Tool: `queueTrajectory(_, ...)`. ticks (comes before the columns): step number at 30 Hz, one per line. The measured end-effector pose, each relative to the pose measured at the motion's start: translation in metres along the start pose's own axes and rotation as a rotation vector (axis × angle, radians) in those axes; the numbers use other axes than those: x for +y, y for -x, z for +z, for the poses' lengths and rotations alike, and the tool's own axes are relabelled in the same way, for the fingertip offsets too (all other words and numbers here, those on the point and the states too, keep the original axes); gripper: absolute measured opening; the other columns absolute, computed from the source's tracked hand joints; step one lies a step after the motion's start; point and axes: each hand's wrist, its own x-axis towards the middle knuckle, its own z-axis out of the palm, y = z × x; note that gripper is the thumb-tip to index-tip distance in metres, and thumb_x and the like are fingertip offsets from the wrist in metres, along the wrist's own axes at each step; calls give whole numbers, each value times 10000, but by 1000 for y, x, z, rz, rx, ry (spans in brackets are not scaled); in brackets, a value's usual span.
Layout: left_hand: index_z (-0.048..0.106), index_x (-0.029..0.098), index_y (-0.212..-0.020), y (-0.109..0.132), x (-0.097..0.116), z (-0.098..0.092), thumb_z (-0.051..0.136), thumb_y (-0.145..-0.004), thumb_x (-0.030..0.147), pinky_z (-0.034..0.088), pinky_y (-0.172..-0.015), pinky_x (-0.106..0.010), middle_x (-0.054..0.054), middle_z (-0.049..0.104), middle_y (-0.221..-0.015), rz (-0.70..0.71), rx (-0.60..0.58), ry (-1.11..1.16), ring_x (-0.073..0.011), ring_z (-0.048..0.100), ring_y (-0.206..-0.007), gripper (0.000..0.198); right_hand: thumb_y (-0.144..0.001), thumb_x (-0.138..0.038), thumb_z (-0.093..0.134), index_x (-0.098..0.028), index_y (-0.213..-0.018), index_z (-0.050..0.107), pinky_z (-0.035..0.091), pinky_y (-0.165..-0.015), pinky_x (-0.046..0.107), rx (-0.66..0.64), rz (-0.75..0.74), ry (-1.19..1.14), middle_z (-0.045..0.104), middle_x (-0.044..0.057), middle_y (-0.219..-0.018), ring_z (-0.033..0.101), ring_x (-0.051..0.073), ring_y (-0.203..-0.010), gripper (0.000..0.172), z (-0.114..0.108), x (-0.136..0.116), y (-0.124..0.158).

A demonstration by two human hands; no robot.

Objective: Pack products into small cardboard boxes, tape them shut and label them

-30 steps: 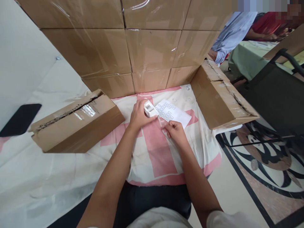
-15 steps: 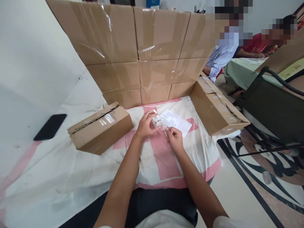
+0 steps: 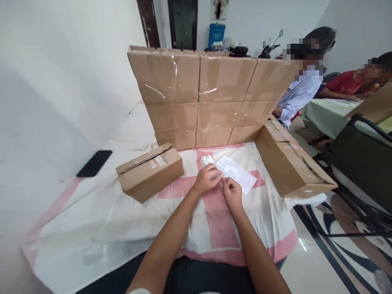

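Note:
My left hand (image 3: 207, 180) is closed around a small white plastic device (image 3: 207, 160), whose top end sticks out above my fingers. My right hand (image 3: 232, 192) is pinched right beside it, fingertips meeting the left hand's; what it pinches is too small to make out. Just beyond both hands a white sheet of small stickers (image 3: 237, 174) lies flat on the white and pink cloth (image 3: 220, 220).
A closed cardboard box (image 3: 150, 171) lies left of my hands, a long one (image 3: 290, 163) to the right, and a wall of taped cartons (image 3: 208, 94) stands behind. A black phone (image 3: 94, 163) lies far left. Two people sit at the back right by a green table (image 3: 327, 116).
The camera has tilted up and pulled back, showing the room behind. My hands have drawn together, the right fingertips now touching the left hand at the device.

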Motion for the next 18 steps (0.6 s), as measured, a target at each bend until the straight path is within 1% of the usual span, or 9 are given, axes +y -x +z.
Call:
queueTrajectory(2, 700, 226, -802, 1, 8, 7, 563, -936, 330, 527, -782, -373, -65, 647, -836, -30, 53, 25, -204, 623, -839, 218, -898, -466, 634, -252, -605, 321, 356, -520, 285, 5, 66, -141, 465, -61, -487, 426, 136, -470, 480, 2, -3, 0)
queueTrajectory(4, 679, 228, -790, 3, 14, 12, 553, -941, 334, 526, -737, -370, -60, 633, -817, -65, 109, 46, -201, 615, -797, 224, -852, -493, 690, -255, -603, 302, 314, -457, 281, 14, 162, -292, 469, -66, -442, 406, 130, -404, 519, 5, -7, 0)
queueTrajectory(7, 631, 233, -751, 4, 23, 9, 551, -935, 349, 501, -653, -354, -46, 604, -775, -119, 219, 70, -193, 581, -720, 231, -781, -537, 750, -253, -586, 333, 237, -384, 274, -4, 230, -371, 501, -52, -421, 363, 117, -342, 541, 6, -11, 2)
queueTrajectory(9, 583, 235, -758, 6, 29, -7, 500, -954, 361, 478, -647, -353, -44, 574, -780, -167, 364, 69, -197, 557, -728, 247, -748, -558, 763, -240, -571, 381, 223, -359, 266, -32, 250, -356, 600, -11, -505, 402, 111, -343, 527, 3, -13, 1)
queueTrajectory(12, 498, 241, -756, 24, 45, -47, 424, -986, 381, 449, -706, -365, -34, 497, -792, -221, 597, 53, -208, 510, -771, 279, -725, -559, 753, -212, -548, 431, 224, -337, 243, -67, 284, -322, 741, 81, -781, 531, 124, -410, 506, 1, -20, -4)
queueTrajectory(13, 478, 242, -740, 35, 52, -62, 429, -987, 389, 437, -714, -365, -27, 474, -783, -225, 634, 52, -207, 495, -766, 291, -738, -546, 741, -207, -549, 450, 262, -346, 237, -90, 262, -303, 755, 102, -865, 603, 151, -489, 485, 3, -24, -8)
queueTrajectory(15, 469, 241, -712, 63, 68, -89, 474, -976, 390, 410, -683, -354, -14, 458, -749, -219, 622, 61, -198, 476, -723, 303, -789, -516, 699, -204, -636, 557, 431, -445, 251, -187, 141, -224, 757, 124, -1016, 717, 231, -762, 375, 15, -39, -18)
queueTrajectory(17, 487, 239, -697, 94, 83, -110, 512, -961, 372, 388, -649, -347, -9, 472, -718, -220, 559, 64, -192, 471, -685, 297, -838, -495, 655, -210, -931, 678, 575, -720, 353, -319, -71, -67, 701, 150, -1240, 677, 298, -1117, 300, 39, -58, -32)
queueTrajectory(18, 503, 239, -697, 108, 89, -119, 518, -958, 361, 386, -642, -346, -9, 485, -708, -224, 528, 59, -192, 477, -678, 288, -841, -492, 657, -215, -1143, 663, 562, -887, 434, -391, -202, 45, 619, 167, -1385, 590, 325, -1275, 410, 54, -69, -40)
